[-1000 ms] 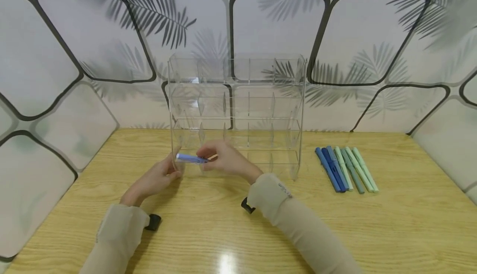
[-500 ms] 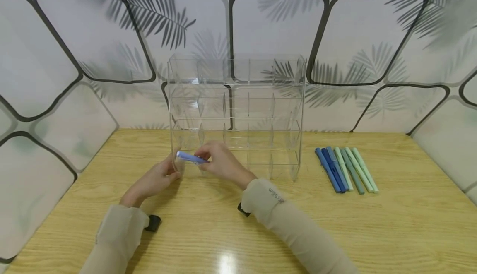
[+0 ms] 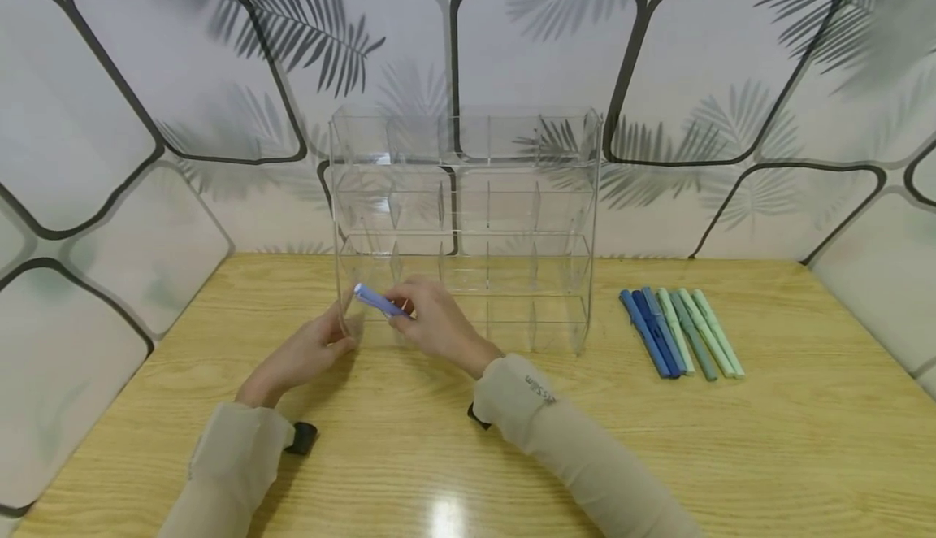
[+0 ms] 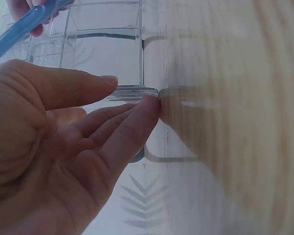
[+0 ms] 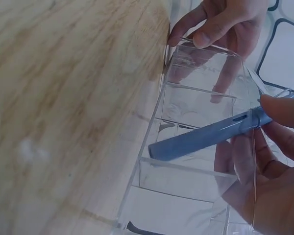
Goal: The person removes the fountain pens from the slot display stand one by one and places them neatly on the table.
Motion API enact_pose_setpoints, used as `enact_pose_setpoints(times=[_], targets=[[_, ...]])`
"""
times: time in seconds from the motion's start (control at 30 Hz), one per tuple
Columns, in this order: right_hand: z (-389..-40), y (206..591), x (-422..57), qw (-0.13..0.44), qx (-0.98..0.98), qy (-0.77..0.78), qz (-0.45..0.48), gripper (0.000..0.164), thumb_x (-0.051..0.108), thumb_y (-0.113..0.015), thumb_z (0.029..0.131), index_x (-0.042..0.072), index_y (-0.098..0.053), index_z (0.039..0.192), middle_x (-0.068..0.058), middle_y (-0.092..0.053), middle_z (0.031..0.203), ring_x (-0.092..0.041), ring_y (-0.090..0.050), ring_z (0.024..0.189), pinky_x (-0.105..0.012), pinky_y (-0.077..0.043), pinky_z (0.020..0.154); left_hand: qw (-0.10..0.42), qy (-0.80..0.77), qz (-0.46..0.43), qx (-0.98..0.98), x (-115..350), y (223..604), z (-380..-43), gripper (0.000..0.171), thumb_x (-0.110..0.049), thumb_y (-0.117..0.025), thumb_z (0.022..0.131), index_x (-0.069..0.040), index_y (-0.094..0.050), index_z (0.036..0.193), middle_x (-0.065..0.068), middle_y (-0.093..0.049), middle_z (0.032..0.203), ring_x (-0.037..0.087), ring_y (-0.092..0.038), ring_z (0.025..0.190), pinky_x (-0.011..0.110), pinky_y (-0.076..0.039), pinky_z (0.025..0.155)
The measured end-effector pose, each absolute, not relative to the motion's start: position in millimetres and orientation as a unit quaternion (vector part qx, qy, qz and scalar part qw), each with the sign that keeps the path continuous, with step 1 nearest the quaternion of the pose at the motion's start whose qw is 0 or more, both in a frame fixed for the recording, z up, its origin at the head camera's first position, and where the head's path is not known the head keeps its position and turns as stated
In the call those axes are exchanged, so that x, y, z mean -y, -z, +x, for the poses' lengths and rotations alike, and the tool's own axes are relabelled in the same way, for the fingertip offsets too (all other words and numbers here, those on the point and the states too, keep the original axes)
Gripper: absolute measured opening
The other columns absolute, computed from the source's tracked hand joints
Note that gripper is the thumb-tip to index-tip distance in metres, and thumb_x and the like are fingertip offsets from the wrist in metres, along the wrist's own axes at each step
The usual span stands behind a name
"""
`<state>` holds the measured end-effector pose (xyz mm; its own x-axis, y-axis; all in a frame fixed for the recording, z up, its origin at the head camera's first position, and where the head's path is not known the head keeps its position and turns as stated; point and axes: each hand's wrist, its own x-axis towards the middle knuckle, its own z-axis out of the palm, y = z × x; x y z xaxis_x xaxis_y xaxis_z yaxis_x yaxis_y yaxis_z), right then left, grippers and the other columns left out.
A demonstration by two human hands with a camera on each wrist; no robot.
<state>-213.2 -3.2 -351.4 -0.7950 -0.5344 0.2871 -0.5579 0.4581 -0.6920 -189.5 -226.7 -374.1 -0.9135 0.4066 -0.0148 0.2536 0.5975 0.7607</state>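
My right hand (image 3: pixel 436 323) pinches a light blue pen (image 3: pixel 376 301) between thumb and fingers, in front of the lowest row of a clear acrylic rack (image 3: pixel 468 232). The pen slants, its left end higher in the head view. Seen from the right wrist, the pen (image 5: pixel 198 140) crosses over the rack's clear compartments, its blunt end toward the tabletop side. My left hand (image 3: pixel 303 355) holds the lower left side of the rack. In the left wrist view, thumb and fingers of the left hand (image 4: pixel 83 132) lie on either side of the clear panel's edge, near the table.
Several blue pens (image 3: pixel 649 335) and green pens (image 3: pixel 704 333) lie side by side on the wooden table (image 3: pixel 409 457), right of the rack. Behind the rack stands a patterned wall (image 3: pixel 541 50). The rack has stacked rows of divided compartments.
The pen has swung from nearly level to slanted, its left end rising. My right wrist has shifted slightly left. The left hand and the rack stay in place.
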Motion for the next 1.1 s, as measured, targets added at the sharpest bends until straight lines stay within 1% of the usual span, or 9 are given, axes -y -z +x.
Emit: enact_pose_setpoints(times=[0.13,0.27,0.37,0.47,0.6,0.67,0.83,1.0,1.1], targets=[[-213.3,352.2,-2.7,0.016,0.826,-0.467,0.316,0.023,-0.004,-0.067,0.094,-0.004,-0.068,0.118,-0.012,-0.065,0.108,-0.021,-0.062,0.094,-0.024,-0.052,0.079,0.091,-0.410,0.189,-0.888,225.5,374.2,-190.3,0.076,0.001,-0.052,0.102,0.001,-0.004,0.161,0.018,-0.062,0.100,0.052,-0.055,0.120,0.064,-0.042,0.099],[-214.3,350.9,-10.6,0.025,0.790,-0.526,0.313,0.028,-0.008,-0.065,0.094,-0.006,-0.063,0.123,-0.017,-0.066,0.113,-0.027,-0.064,0.100,-0.028,-0.055,0.084,0.085,-0.413,0.187,-0.887,224.5,373.4,-190.5,0.076,0.000,-0.052,0.102,0.004,-0.005,0.160,0.028,-0.065,0.113,0.052,-0.055,0.121,0.063,-0.041,0.101],[-214.4,349.1,-17.2,0.032,0.773,-0.555,0.306,0.029,-0.007,-0.065,0.094,-0.006,-0.063,0.123,-0.017,-0.066,0.111,-0.029,-0.063,0.101,-0.031,-0.055,0.084,0.084,-0.411,0.186,-0.888,224.2,373.2,-190.5,0.076,0.001,-0.053,0.102,0.004,-0.005,0.160,0.025,-0.065,0.109,0.052,-0.054,0.121,0.062,-0.042,0.101],[-214.0,347.3,-23.8,0.036,0.756,-0.582,0.298,0.029,-0.007,-0.065,0.095,-0.006,-0.063,0.124,-0.017,-0.065,0.109,-0.030,-0.063,0.102,-0.032,-0.055,0.083,0.084,-0.407,0.188,-0.890,224.5,373.1,-190.4,0.076,0.001,-0.053,0.102,0.003,-0.004,0.161,0.017,-0.064,0.101,0.053,-0.054,0.121,0.061,-0.043,0.099],[-213.9,344.3,-31.3,0.037,0.727,-0.623,0.287,0.026,-0.008,-0.064,0.095,-0.007,-0.062,0.121,-0.017,-0.063,0.106,-0.030,-0.062,0.101,-0.035,-0.056,0.084,0.084,-0.404,0.187,-0.892,225.0,373.3,-190.1,0.077,0.000,-0.053,0.102,0.003,-0.004,0.161,0.016,-0.065,0.102,0.052,-0.054,0.121,0.062,-0.043,0.099],[-213.9,342.1,-34.8,0.035,0.712,-0.642,0.282,0.023,-0.009,-0.063,0.095,-0.009,-0.062,0.118,-0.018,-0.063,0.106,-0.026,-0.062,0.100,-0.036,-0.056,0.086,0.087,-0.403,0.184,-0.892,225.1,373.4,-189.9,0.077,-0.001,-0.053,0.103,0.002,-0.003,0.161,0.016,-0.065,0.103,0.052,-0.053,0.122,0.063,-0.042,0.100],[-214.6,336.8,-41.9,0.031,0.667,-0.687,0.287,0.025,-0.015,-0.060,0.094,-0.015,-0.058,0.118,-0.025,-0.061,0.107,-0.017,-0.061,0.096,-0.047,-0.055,0.090,0.090,-0.402,0.182,-0.893,225.7,373.5,-189.6,0.078,-0.002,-0.053,0.103,0.000,-0.002,0.162,0.015,-0.065,0.103,0.052,-0.053,0.122,0.064,-0.041,0.100],[-218.7,335.2,-48.1,0.036,0.636,-0.711,0.299,0.024,-0.016,-0.058,0.094,-0.018,-0.055,0.118,-0.017,-0.064,0.101,-0.015,-0.061,0.093,-0.052,-0.055,0.087,0.088,-0.408,0.189,-0.889,225.9,373.8,-189.7,0.076,0.000,-0.053,0.103,0.003,-0.003,0.161,0.012,-0.061,0.098,0.054,-0.051,0.124,0.065,-0.039,0.102],[-220.1,333.0,-53.7,0.031,0.619,-0.728,0.294,0.024,-0.014,-0.057,0.096,-0.017,-0.055,0.120,-0.015,-0.064,0.102,-0.016,-0.063,0.093,-0.052,-0.055,0.088,0.089,-0.409,0.194,-0.887,225.9,374.9,-190.3,0.076,0.001,-0.052,0.103,0.004,-0.002,0.160,0.012,-0.059,0.096,0.056,-0.049,0.125,0.065,-0.038,0.103]])
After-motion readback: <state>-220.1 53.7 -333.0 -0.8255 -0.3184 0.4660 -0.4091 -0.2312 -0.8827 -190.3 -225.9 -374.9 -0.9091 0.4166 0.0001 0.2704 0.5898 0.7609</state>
